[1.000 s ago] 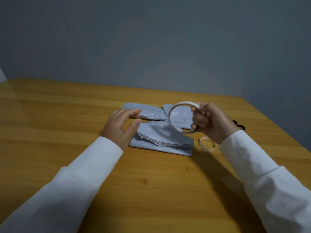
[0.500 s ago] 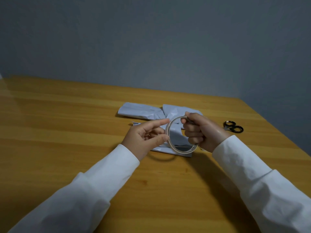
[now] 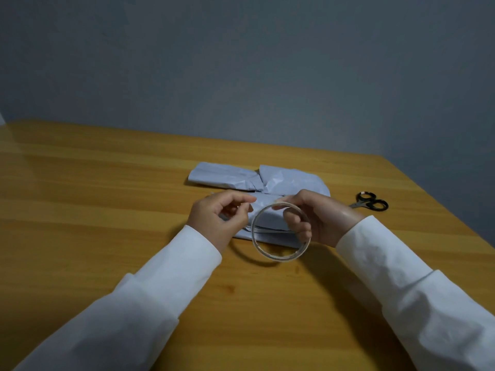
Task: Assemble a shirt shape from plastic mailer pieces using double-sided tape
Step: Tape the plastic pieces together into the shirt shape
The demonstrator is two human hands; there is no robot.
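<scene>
The left hand [image 3: 218,220] has drawn back from the tape ring [image 3: 281,231], fingers pinched; what they hold is unclear. On the worktop [image 3: 107,210], mailer pieces [image 3: 267,183] lie mid-frame; right fingers [image 3: 297,223] grip the ring; scissors [image 3: 371,203] right.

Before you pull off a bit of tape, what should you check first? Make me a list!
1. Tape roll held firmly by the right hand: ok.
2. Left hand pinching the loose tape end: cannot tell, too small to see.
3. Mailer pieces lying on the table, within reach: ok.
4. Scissors close by on the right for cutting: ok.
5. Roll lifted clear of the pieces: ok.
</scene>
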